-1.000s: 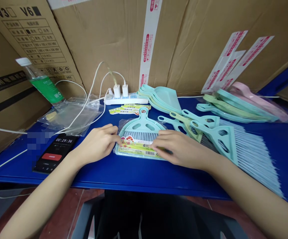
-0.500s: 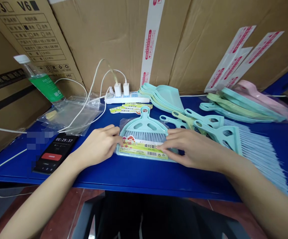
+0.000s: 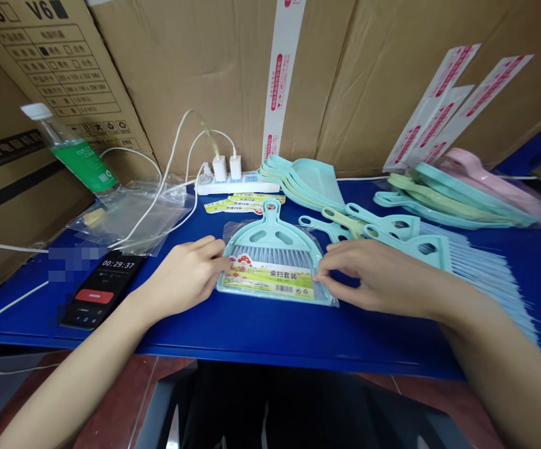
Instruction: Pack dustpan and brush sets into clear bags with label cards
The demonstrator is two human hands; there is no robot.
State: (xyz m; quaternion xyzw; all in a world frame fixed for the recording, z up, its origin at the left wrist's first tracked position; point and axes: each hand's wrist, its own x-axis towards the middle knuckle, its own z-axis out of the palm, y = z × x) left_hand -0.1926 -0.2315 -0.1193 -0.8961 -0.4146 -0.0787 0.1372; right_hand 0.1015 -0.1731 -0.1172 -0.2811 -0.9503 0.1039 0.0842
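Observation:
A teal dustpan and brush set lies flat in a clear plastic bag on the blue table, handle pointing away from me. Across its lower part runs a yellow-green printed label card. My left hand is closed on the bag's left edge. At the right edge, my right hand pinches the plastic between thumb and index finger. Several loose brushes in teal and green lie beyond and beside my right hand, partly hidden by it.
Stacked dustpans, label cards and a power strip sit at the back. Bagged sets lie back right. Left are a phone, plastic bags, white cables and a tilted bottle.
My right hand has moved right, off the label card to the bag's right edge, uncovering the card's right end. My left hand stays at the left edge.

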